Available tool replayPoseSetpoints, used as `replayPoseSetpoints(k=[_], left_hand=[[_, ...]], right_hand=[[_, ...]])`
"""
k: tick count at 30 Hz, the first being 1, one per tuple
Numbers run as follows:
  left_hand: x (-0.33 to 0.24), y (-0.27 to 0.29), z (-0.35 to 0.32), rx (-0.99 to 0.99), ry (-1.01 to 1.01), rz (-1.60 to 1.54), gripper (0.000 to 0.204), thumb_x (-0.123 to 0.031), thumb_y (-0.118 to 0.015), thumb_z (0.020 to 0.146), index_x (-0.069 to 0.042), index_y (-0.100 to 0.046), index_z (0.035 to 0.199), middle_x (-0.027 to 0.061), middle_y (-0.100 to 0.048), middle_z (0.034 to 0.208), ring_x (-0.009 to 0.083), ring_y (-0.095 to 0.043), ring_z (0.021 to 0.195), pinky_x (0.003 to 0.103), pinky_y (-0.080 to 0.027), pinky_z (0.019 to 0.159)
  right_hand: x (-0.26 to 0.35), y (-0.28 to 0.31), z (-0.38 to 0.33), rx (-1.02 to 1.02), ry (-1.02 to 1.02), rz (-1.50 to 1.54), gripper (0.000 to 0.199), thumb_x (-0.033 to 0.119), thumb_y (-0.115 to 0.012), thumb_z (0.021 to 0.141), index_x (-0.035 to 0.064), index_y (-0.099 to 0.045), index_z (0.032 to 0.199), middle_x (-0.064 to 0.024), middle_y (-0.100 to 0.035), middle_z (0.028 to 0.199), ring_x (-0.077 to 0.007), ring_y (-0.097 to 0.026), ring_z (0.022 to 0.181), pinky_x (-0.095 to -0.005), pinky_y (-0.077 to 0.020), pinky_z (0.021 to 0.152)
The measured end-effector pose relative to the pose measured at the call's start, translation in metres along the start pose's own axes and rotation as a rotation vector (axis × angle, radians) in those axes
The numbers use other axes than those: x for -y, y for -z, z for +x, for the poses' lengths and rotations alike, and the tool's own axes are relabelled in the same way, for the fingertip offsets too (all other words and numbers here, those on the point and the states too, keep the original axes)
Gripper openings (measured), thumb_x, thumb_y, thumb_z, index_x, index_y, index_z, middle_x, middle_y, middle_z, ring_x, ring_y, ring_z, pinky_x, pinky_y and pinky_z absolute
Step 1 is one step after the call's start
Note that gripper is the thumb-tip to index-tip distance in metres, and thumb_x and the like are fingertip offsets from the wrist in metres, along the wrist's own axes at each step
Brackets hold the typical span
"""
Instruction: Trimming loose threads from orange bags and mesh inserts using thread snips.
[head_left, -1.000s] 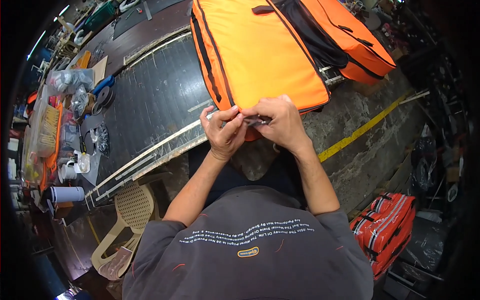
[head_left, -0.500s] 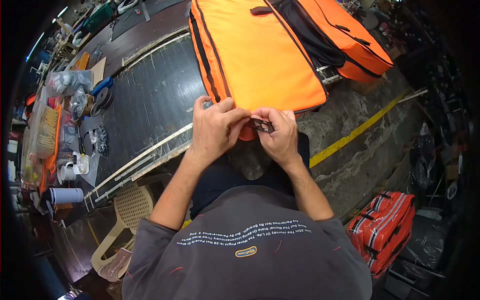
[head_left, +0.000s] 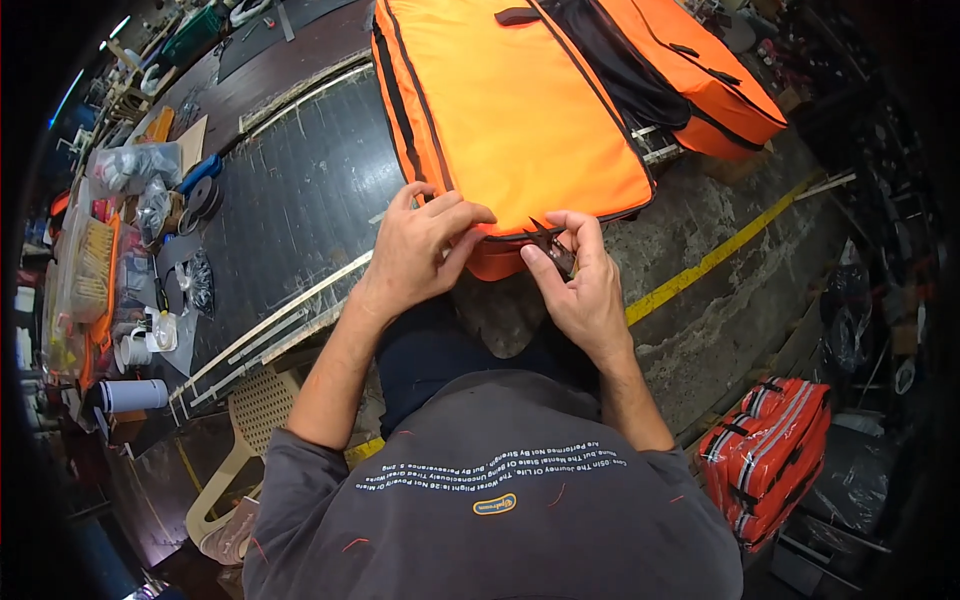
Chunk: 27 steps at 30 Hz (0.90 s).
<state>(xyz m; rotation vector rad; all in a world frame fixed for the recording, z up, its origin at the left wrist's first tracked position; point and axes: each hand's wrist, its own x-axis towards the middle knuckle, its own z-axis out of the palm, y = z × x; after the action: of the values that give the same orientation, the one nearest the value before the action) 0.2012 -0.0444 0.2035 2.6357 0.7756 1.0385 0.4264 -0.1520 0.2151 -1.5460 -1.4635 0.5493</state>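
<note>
A bright orange bag (head_left: 520, 120) with dark piping lies across the table, its near edge toward me. At that edge's left corner, my left hand (head_left: 425, 250) has thumb and fingers closed in a pinch; anything between the fingertips is too small to make out. My right hand (head_left: 588, 290) grips small dark thread snips (head_left: 558, 252) between thumb and fingers, right of the left hand. Their pointed blades are spread apart and point up and left, close to the bag's piped edge. Below the piping, an orange side panel of the bag hangs between the hands.
Another orange bag part (head_left: 720, 90) with black sides extends to the right. Plastic boxes (head_left: 95, 250), bagged parts and a white mug (head_left: 132, 350) crowd the table's left end. A beige chair (head_left: 255, 420) stands lower left; a red wrapped bag (head_left: 768, 460) lies lower right.
My right hand has drawn away to the right from the left hand, and the snips have turned so that their blades show. The left hand has shifted slightly left.
</note>
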Motion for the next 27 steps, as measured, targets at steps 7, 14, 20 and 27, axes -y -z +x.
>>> replayPoseSetpoints(k=[7,14,20,27], left_hand=[[-0.005,-0.008,-0.018,-0.105,-0.082,0.175,0.014,-0.014,-0.086,0.088,-0.013,-0.076,0.098,0.0016,-0.070,0.094,0.0223,-0.069,0.077,0.044,-0.049,0.089],[0.013,-0.071,-0.042,-0.437,-0.198,0.179,0.035,-0.012,-0.086,0.070,-0.014,-0.083,0.105,0.0021,-0.080,0.114,0.0159,-0.072,0.079,0.040,-0.043,0.065],[0.007,-0.080,-0.041,-0.532,-0.178,0.152,0.033,-0.003,-0.088,0.077,-0.012,-0.083,0.108,0.0065,-0.082,0.116,0.0181,-0.071,0.079,0.039,-0.041,0.067],[-0.009,-0.070,-0.037,-0.578,0.007,0.049,0.022,-0.004,-0.089,0.080,-0.013,-0.082,0.099,0.0023,-0.080,0.098,0.0201,-0.068,0.075,0.036,-0.044,0.072]], right_hand=[[-0.013,-0.010,0.000,-0.015,-0.013,0.093,0.035,0.017,-0.085,0.096,0.0017,-0.069,0.123,-0.0129,-0.077,0.099,-0.0249,-0.076,0.086,-0.0373,-0.0602,0.081],[-0.011,-0.012,0.004,-0.075,0.089,-0.002,0.033,0.014,-0.087,0.093,0.0032,-0.072,0.121,-0.0129,-0.078,0.097,-0.0248,-0.076,0.083,-0.0359,-0.0598,0.077],[-0.022,-0.018,0.009,-0.062,0.106,-0.015,0.013,0.005,-0.086,0.093,-0.0009,-0.080,0.103,-0.0101,-0.079,0.091,-0.0170,-0.074,0.080,-0.0309,-0.0571,0.074],[-0.027,-0.011,0.024,0.056,0.384,-0.201,0.018,0.002,-0.084,0.088,0.0021,-0.081,0.106,-0.0128,-0.080,0.093,-0.0255,-0.078,0.084,-0.0352,-0.0594,0.074]])
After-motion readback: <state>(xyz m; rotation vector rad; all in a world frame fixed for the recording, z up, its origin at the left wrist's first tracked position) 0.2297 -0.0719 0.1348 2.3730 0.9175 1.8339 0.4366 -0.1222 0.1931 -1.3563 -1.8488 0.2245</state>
